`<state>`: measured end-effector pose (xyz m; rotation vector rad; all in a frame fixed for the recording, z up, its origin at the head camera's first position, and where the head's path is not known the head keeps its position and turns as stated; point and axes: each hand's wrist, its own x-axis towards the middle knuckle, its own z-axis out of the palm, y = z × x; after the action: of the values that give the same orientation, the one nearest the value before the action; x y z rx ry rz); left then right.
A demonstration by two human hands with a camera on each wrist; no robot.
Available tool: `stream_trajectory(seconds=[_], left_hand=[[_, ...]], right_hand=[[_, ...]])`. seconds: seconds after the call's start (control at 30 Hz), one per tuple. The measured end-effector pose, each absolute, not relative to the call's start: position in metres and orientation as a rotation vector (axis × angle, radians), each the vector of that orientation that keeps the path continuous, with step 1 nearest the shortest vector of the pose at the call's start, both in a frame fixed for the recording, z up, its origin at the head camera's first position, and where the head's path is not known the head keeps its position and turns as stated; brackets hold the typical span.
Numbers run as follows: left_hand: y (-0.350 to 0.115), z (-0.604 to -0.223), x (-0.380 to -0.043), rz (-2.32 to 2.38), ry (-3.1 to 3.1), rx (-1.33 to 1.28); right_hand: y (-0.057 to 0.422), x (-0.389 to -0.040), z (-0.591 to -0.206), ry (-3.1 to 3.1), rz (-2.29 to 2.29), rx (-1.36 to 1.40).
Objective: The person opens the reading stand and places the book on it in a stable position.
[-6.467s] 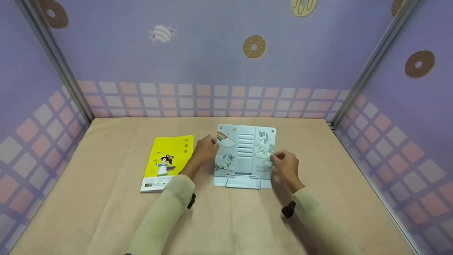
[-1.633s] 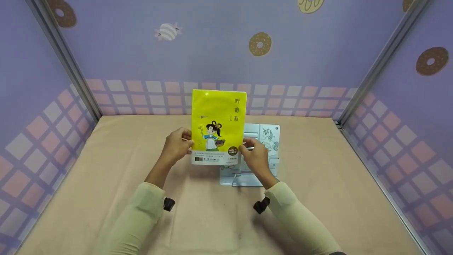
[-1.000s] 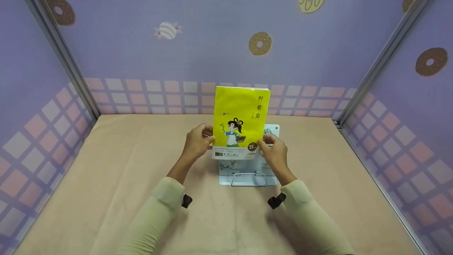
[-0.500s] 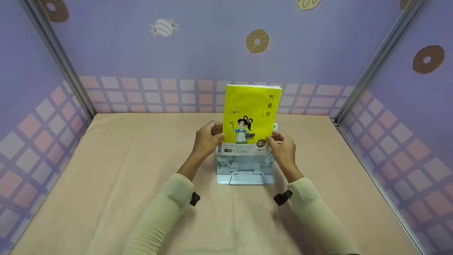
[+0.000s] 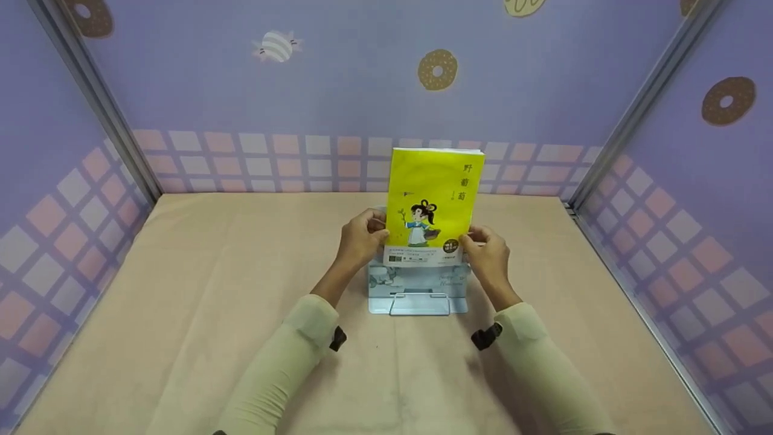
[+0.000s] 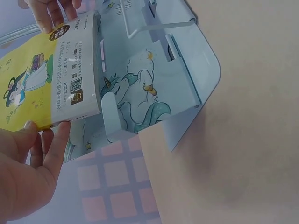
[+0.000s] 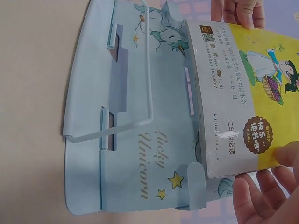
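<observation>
A yellow paperback book [image 5: 432, 208] with a cartoon girl on its cover is held up before a light blue metal book stand [image 5: 420, 279]. My left hand [image 5: 362, 237] pinches the book's left edge near the bottom. On the opposite edge my right hand [image 5: 488, 257] grips it, thumb on the cover. In the right wrist view the book's white lower band [image 7: 222, 102] lies above the stand's wire bar [image 7: 148, 70] and close to a side tab [image 7: 196, 186]. Unicorn pictures [image 6: 140, 91] show on the stand in the left wrist view. The book hides most of the stand's upper part.
The stand rests on a table with a peach cloth [image 5: 241, 266]. Purple walls [image 5: 350, 78] with pink and white checks enclose the back and sides, with metal posts [image 5: 99, 103] at the corners. Dark wrist straps [image 5: 486, 336] sit by both cuffs.
Earlier the book lay left of the stand while both hands held the stand. Since then the hands have lifted the book and carried it right, in front of the stand; lately it shifts only slightly.
</observation>
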<state>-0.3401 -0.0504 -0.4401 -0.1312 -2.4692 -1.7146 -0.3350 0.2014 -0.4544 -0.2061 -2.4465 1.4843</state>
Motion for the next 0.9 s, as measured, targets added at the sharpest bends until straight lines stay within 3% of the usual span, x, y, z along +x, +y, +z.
stream_trajectory(seconds=[0.9], left_hand=[[-0.045,-0.452,-0.337,-1.541,-2.581,-0.086]], right_hand=[[0.207,-0.334,-0.468,-2.569,1.510,-0.229]])
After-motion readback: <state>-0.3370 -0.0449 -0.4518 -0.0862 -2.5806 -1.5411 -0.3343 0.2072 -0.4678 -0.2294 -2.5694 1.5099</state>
